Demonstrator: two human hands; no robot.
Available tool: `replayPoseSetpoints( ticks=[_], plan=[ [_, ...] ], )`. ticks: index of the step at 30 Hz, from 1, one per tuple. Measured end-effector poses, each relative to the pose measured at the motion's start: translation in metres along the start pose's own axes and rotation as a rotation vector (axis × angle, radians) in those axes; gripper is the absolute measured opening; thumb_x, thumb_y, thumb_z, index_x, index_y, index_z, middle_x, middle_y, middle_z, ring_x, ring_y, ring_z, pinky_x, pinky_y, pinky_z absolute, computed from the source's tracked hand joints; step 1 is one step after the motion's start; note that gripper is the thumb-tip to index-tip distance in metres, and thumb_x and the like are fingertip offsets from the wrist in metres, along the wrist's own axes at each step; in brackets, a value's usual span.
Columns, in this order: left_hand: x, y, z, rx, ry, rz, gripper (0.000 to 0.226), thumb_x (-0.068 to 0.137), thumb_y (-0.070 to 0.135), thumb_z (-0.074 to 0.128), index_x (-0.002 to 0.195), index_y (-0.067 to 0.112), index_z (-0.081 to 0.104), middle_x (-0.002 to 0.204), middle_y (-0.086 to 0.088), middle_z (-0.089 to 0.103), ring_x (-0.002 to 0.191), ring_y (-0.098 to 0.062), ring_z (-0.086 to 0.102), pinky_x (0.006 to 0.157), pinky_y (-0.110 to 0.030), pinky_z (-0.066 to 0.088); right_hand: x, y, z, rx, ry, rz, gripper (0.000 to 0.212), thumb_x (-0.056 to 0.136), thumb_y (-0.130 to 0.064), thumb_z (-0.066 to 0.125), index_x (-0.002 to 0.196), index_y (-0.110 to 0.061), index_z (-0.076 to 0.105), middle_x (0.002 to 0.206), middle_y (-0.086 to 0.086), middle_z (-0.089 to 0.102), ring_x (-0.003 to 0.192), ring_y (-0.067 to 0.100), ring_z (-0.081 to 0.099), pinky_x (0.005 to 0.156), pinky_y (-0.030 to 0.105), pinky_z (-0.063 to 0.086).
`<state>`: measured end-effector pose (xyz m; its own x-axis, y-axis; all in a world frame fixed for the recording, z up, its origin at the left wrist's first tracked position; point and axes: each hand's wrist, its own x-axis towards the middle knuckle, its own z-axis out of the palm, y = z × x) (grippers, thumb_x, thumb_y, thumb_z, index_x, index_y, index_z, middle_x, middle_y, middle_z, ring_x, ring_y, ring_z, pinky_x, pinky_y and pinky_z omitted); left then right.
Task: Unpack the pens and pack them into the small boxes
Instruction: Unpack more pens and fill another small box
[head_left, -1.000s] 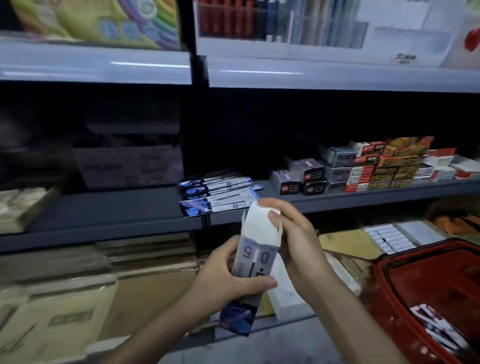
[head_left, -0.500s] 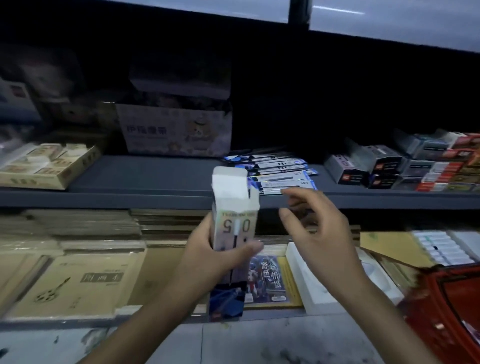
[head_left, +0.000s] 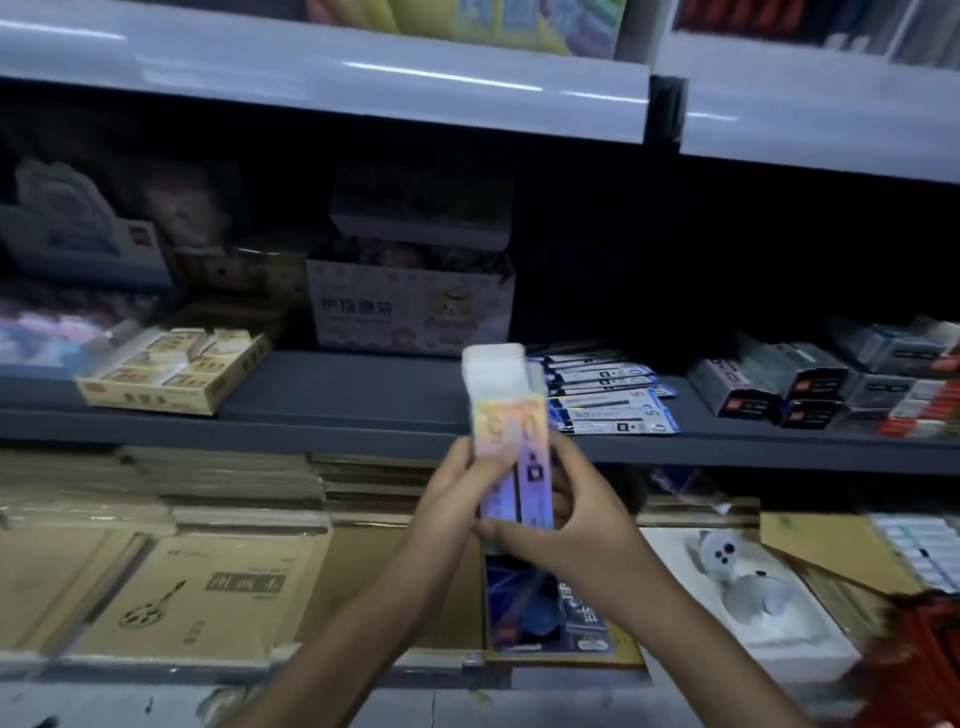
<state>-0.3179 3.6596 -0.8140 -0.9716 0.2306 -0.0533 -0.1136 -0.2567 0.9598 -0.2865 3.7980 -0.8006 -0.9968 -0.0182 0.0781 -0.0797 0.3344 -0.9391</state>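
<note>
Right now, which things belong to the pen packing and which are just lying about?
Job: the small box, gripped by left hand and right hand; flat pen packs on the shelf behind.
Lying about: yellow tray, cartoon carton, brown notebooks, dark boxes at right.

You are standing in a stationery shop. In front of you run long grey metal shelves (head_left: 363, 415), the upper ones edged with a glossy white price rail (head_left: 363, 78). Stock sits in retail rows: stacked small dark and red-and-white cardboard boxes (head_left: 810, 384), fanned blue-and-white flat packets (head_left: 608, 400), a printed display carton with a cartoon bear (head_left: 410, 306), and piles of brown kraft-paper pads (head_left: 208, 587) below. A red plastic shopping basket (head_left: 919, 654) shows at your lower right.
</note>
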Motion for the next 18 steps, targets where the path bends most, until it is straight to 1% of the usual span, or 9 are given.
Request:
replayPoseSetpoints(
  ticks=[3, 5, 6, 8, 9, 11, 13, 15, 18],
  plan=[
    [0.005, -0.005, 0.01, 0.105, -0.023, 0.069, 0.045, 0.095, 0.061, 0.052, 0.12, 0.029, 0.072, 0.116, 0.001, 0.076, 0.112, -0.02, 0.07, 0.095, -0.041, 0.054, -0.002, -0.001, -0.015, 0.011, 0.09, 0.037, 0.05, 0.079, -0.014, 0.087, 0.118, -0.033, 0.061, 0.1, -0.009, 0.076, 0.092, 0.004, 0.073, 0.076, 0.024, 0.06],
    [0.009, -0.008, 0.012, 0.253, -0.006, 0.217, 0.044, 0.091, 0.062, 0.051, 0.124, 0.038, 0.067, 0.122, 0.014, 0.07, 0.12, -0.01, 0.063, 0.099, -0.033, 0.05, -0.006, -0.001, -0.033, 0.045, 0.179, 0.066, 0.048, 0.081, -0.018, 0.086, 0.116, -0.035, 0.059, 0.1, -0.011, 0.075, 0.088, -0.002, 0.071, 0.071, 0.017, 0.056],
    [0.012, -0.011, 0.011, 0.402, 0.004, 0.312, 0.044, 0.091, 0.064, 0.052, 0.127, 0.041, 0.062, 0.126, 0.019, 0.065, 0.124, -0.004, 0.058, 0.103, -0.031, 0.047, -0.009, 0.0, -0.043, 0.058, 0.23, 0.07, 0.047, 0.082, -0.019, 0.086, 0.115, -0.038, 0.058, 0.101, -0.013, 0.073, 0.088, -0.004, 0.07, 0.07, 0.016, 0.055],
    [0.017, -0.012, 0.012, 0.851, 0.014, 0.497, 0.05, 0.091, 0.068, 0.05, 0.135, 0.043, 0.054, 0.131, 0.025, 0.054, 0.128, 0.002, 0.047, 0.107, -0.026, 0.037, -0.015, 0.004, -0.063, 0.069, 0.332, 0.069, 0.048, 0.083, -0.019, 0.085, 0.111, -0.042, 0.054, 0.103, -0.013, 0.071, 0.087, -0.005, 0.068, 0.072, 0.018, 0.053],
    [0.02, -0.011, 0.015, 1.066, 0.031, 0.598, 0.052, 0.093, 0.066, 0.049, 0.137, 0.04, 0.052, 0.132, 0.023, 0.051, 0.128, 0.0, 0.044, 0.106, -0.024, 0.032, -0.019, 0.007, -0.072, 0.058, 0.382, 0.073, 0.048, 0.083, -0.018, 0.084, 0.109, -0.043, 0.052, 0.103, -0.012, 0.07, 0.086, -0.003, 0.068, 0.072, 0.02, 0.052],
    [0.026, -0.016, 0.025, 1.306, 0.03, 0.763, 0.048, 0.096, 0.058, 0.052, 0.136, 0.032, 0.055, 0.128, 0.015, 0.053, 0.123, -0.008, 0.048, 0.102, -0.026, 0.031, -0.026, 0.013, -0.088, 0.013, 0.468, 0.091, 0.049, 0.083, -0.017, 0.084, 0.11, -0.041, 0.05, 0.103, -0.009, 0.067, 0.088, 0.003, 0.066, 0.071, 0.024, 0.052],
    [0.025, -0.022, 0.039, 1.378, 0.008, 0.837, 0.038, 0.099, 0.049, 0.053, 0.13, 0.028, 0.059, 0.121, 0.01, 0.056, 0.116, -0.014, 0.053, 0.098, -0.029, 0.036, -0.032, 0.018, -0.102, -0.037, 0.514, 0.118, 0.051, 0.082, -0.015, 0.083, 0.114, -0.035, 0.049, 0.103, -0.009, 0.066, 0.093, 0.009, 0.066, 0.074, 0.032, 0.054],
    [0.02, -0.03, 0.056, 1.443, -0.001, 0.852, 0.035, 0.098, 0.046, 0.051, 0.128, 0.028, 0.059, 0.117, 0.008, 0.056, 0.112, -0.017, 0.054, 0.096, -0.033, 0.04, -0.037, 0.022, -0.115, -0.055, 0.535, 0.143, 0.049, 0.081, -0.016, 0.083, 0.112, -0.034, 0.049, 0.103, -0.008, 0.066, 0.094, 0.013, 0.066, 0.08, 0.042, 0.057],
    [0.018, -0.035, 0.078, 1.55, -0.004, 0.829, 0.044, 0.093, 0.052, 0.053, 0.13, 0.028, 0.056, 0.118, 0.004, 0.055, 0.113, -0.021, 0.053, 0.097, -0.037, 0.043, -0.041, 0.024, -0.135, -0.047, 0.567, 0.167, 0.043, 0.081, -0.017, 0.084, 0.1, -0.033, 0.049, 0.101, -0.002, 0.067, 0.091, 0.019, 0.066, 0.081, 0.047, 0.058]
  ],
)
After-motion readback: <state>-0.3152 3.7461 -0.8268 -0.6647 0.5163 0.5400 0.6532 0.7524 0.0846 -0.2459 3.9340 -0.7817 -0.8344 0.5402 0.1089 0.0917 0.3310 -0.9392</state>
